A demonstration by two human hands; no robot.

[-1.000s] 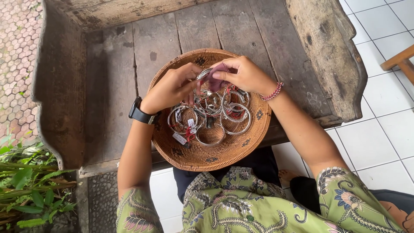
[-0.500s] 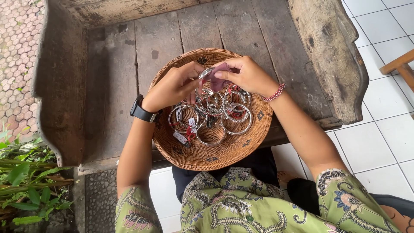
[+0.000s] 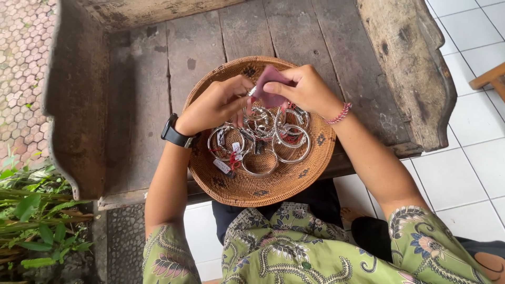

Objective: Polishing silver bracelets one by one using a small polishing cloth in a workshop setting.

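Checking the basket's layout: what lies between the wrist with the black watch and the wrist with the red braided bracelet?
In the head view, silver bangles with small tags lie piled in the woven basket between both wrists.

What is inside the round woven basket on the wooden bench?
The woven basket holds a pile of silver bangles with small tags on red ties. The left hand and right hand, holding a pink cloth, cover the pile's far part.
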